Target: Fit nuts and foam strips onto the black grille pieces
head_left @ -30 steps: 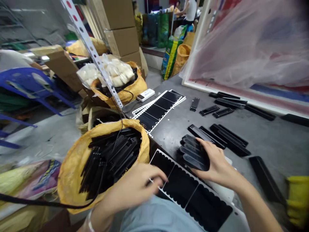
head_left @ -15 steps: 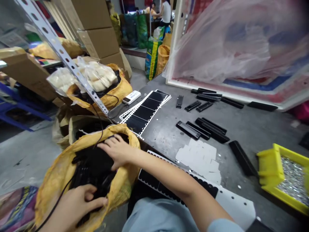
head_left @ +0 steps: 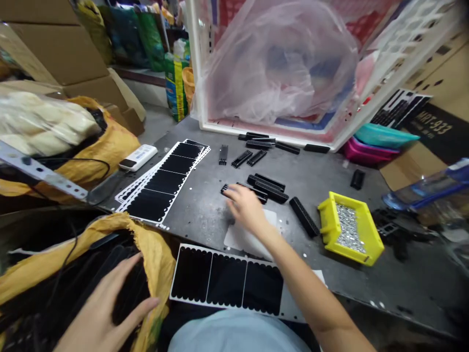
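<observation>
My left hand [head_left: 100,308] rests at the mouth of a yellow woven sack [head_left: 159,266], thumb and fingers apart, holding nothing. Inside the sack lie many long black pieces [head_left: 98,266], blurred together. Over the table, my right hand [head_left: 247,210] reaches out with its fingers extended. Its fingertips are at a black slotted strip [head_left: 224,188]; I cannot tell whether they touch it. Just beyond are more black ribbed strips [head_left: 269,189]. White paper pieces [head_left: 238,238] lie partly under my right wrist. A sheet of black scallop-edged stickers [head_left: 227,281] lies by my lap.
A yellow bin [head_left: 375,244] of small shiny metal parts stands to the right, near a single black strip [head_left: 304,216]. More sticker sheets [head_left: 157,188] and a white device [head_left: 138,157] lie at the left. A plastic-draped white crate [head_left: 201,98] stands behind.
My right hand has left the sack and moved right, over the black strips on the table. My left hand stays at the sack. The view has turned to the right.
</observation>
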Demonstrator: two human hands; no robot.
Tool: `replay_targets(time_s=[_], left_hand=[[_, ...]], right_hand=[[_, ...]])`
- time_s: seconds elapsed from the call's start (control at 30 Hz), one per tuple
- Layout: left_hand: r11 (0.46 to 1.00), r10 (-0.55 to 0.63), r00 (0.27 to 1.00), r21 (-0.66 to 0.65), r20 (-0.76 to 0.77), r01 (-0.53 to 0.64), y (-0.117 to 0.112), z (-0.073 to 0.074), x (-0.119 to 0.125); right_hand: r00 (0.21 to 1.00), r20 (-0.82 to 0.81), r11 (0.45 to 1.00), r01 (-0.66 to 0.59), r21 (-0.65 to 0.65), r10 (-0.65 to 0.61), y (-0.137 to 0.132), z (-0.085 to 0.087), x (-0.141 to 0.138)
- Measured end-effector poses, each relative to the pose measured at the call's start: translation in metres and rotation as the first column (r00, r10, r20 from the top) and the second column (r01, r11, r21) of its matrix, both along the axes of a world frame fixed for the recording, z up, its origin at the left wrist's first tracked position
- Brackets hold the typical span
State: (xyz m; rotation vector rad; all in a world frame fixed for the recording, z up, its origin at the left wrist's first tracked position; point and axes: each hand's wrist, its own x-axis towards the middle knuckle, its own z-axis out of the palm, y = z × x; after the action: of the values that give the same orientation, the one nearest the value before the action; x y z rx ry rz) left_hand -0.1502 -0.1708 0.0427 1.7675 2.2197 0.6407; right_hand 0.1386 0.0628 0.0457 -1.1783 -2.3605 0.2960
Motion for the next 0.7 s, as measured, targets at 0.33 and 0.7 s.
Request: replay_targets(time_s=[0.33, 0.7], left_hand=[[0.792, -0.607, 0.777, 0.211, 0.168, 0.573, 0.172, -0.041, 0.152], [0.739, -0.672, 0.686, 0.299, 0.28, 0.603, 0.154, -0.043, 0.159]], right_hand=[[0.999, -0.002, 0.99, 0.049, -0.135, -0.05, -0.066, -0.042, 0.132], [0.976, -0.093, 0.964, 0.177, -0.199, -0.199, -0.043, -0.04, 0.152]])
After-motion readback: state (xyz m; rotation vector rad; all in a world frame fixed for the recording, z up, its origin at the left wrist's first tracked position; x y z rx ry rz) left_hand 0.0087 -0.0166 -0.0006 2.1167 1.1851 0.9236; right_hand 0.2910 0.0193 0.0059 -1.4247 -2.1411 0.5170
